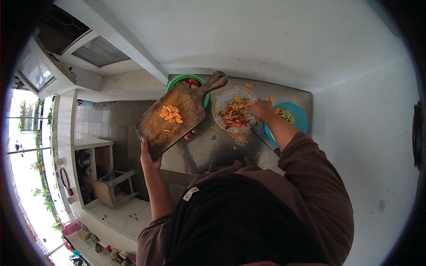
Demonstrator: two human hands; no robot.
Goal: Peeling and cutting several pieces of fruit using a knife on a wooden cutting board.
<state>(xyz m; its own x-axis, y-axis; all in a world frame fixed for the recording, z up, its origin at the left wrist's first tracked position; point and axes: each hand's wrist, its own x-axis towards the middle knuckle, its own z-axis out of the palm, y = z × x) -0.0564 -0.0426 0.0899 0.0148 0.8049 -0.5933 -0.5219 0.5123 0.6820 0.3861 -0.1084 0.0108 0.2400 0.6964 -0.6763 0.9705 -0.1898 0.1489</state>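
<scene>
My left hand (pixel 149 158) grips the lower edge of a worn wooden cutting board (pixel 153 120), raised and tilted over the left of the metal table. A small heap of orange carrot slices (pixel 171 114) lies on it, and its handle points to the far right. My right hand (pixel 263 111) is closed at the right rim of a pale plate (pixel 218 98) full of red and orange peelings (pixel 235 116). Orange bits show at its fingertips; what it pinches is unclear. Beside that hand stands a blue bowl (pixel 298 116) with chopped green and orange vegetables.
A green basin (pixel 181 78) with reddish vegetables sits partly hidden behind the board. A knife with a dark handle (pixel 277 151) lies near the blue bowl. Scraps dot the metal tabletop (pixel 199 153). White walls border the far and right sides; a stool (pixel 116 186) stands left.
</scene>
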